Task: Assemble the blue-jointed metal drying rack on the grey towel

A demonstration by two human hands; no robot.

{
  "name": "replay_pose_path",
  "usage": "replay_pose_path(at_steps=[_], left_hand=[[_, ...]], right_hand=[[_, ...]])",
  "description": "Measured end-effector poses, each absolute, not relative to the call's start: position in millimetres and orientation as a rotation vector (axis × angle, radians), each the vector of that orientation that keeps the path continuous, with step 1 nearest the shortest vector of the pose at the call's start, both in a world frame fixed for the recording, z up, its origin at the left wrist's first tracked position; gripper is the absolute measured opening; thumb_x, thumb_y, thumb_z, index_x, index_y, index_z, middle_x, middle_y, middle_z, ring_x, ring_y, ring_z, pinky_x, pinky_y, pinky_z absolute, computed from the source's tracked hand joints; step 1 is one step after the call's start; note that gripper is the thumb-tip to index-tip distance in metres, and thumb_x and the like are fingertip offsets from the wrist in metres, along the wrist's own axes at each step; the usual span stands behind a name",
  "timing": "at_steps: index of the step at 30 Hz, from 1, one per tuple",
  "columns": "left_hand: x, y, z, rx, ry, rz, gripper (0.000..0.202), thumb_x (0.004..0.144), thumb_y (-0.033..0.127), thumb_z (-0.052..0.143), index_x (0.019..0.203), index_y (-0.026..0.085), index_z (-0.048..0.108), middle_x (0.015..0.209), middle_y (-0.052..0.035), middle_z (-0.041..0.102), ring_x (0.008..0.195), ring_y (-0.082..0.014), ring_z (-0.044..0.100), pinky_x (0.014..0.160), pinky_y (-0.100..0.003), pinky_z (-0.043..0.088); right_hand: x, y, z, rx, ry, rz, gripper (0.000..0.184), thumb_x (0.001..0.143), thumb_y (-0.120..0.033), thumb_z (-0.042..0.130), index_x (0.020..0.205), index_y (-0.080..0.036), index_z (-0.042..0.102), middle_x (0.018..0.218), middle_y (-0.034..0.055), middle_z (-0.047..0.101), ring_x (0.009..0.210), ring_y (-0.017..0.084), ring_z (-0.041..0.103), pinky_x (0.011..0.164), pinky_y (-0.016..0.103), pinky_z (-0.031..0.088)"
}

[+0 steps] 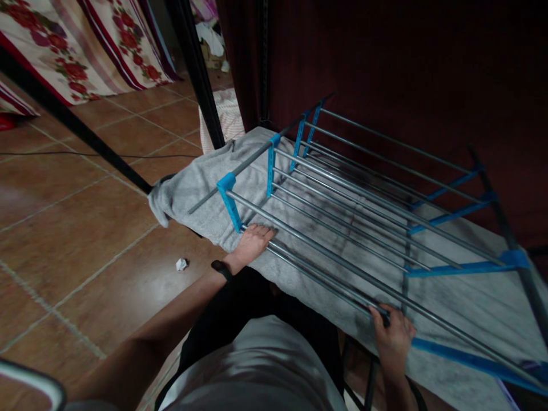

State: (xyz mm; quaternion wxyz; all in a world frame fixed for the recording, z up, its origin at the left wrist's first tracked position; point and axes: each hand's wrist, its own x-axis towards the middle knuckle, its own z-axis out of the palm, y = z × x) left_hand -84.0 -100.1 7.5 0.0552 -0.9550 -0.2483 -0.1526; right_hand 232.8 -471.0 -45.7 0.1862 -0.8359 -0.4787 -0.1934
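Note:
A rack of grey metal tubes with blue plastic brackets (pixel 270 171), looking like a shoe rack, lies across the grey cloth (pixel 252 149). My left hand (pixel 254 242) curls over the low front tubes (pixel 299 268), close to the left blue bracket (pixel 231 200). Farther right, my right hand (pixel 394 334) grips the right end of those tubes, where a small dark part shows between thumb and fingers. The undersides of both hands are hidden. A long front tube (pixel 325 247) passes above them.
The cloth covers a raised surface with black metal posts (pixel 197 74) at its left. Behind stands a dark red panel (pixel 385 74). A crumpled white scrap (pixel 181 264) and a black cable (pixel 85 153) lie on the tiled floor (pixel 120 240). A flowered curtain (pixel 85 51) hangs upper left.

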Motion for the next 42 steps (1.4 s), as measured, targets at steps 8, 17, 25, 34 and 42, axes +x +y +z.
replay_pose_path(at_steps=[8,17,25,34,42], left_hand=[[-83.9,-98.9,5.7,-2.88,-0.745,-0.476,0.017,0.092,0.013,0.05,0.098,0.018,0.065,0.085,-0.0059,0.068,0.078,-0.0211,0.061,0.077,-0.036,0.04],[-83.8,-99.4,7.3,-2.876,-0.736,-0.482,0.019,0.093,0.013,0.048,0.101,0.018,0.065,0.084,-0.0064,0.067,0.078,-0.0212,0.06,0.076,-0.036,0.039],[-84.0,-99.8,6.1,-2.863,-0.735,-0.521,0.018,0.093,0.013,0.049,0.098,0.018,0.066,0.083,-0.0057,0.066,0.078,-0.0215,0.059,0.075,-0.036,0.038],[-85.1,-99.7,3.4,-2.844,-0.719,-0.58,0.018,0.092,0.012,0.049,0.099,0.018,0.065,0.083,-0.0055,0.065,0.077,-0.0215,0.057,0.073,-0.036,0.037],[-85.1,-101.5,7.2,-2.873,-0.752,-0.54,0.02,0.092,0.012,0.048,0.099,0.017,0.066,0.082,-0.0067,0.064,0.077,-0.0221,0.057,0.074,-0.037,0.038]], right_hand=[[231.0,-469.7,-42.8,-2.355,-1.35,-0.499,0.059,0.092,-0.069,0.039,0.101,-0.018,0.067,0.09,0.0105,0.069,0.091,0.028,0.058,0.09,0.042,0.035],[230.8,-469.3,-42.2,-2.349,-1.349,-0.489,0.058,0.092,-0.069,0.039,0.101,-0.019,0.067,0.092,0.0107,0.07,0.093,0.029,0.058,0.091,0.043,0.035],[229.7,-469.4,-40.7,-2.339,-1.372,-0.499,0.055,0.093,-0.066,0.04,0.102,-0.018,0.067,0.091,0.0098,0.07,0.092,0.028,0.058,0.091,0.042,0.035],[229.3,-468.3,-39.7,-2.352,-1.351,-0.473,0.058,0.093,-0.068,0.039,0.101,-0.018,0.067,0.09,0.0103,0.07,0.092,0.028,0.058,0.091,0.042,0.035],[228.8,-468.2,-39.7,-2.34,-1.333,-0.465,0.059,0.092,-0.069,0.041,0.103,-0.018,0.068,0.091,0.0109,0.07,0.092,0.029,0.059,0.09,0.043,0.035]])
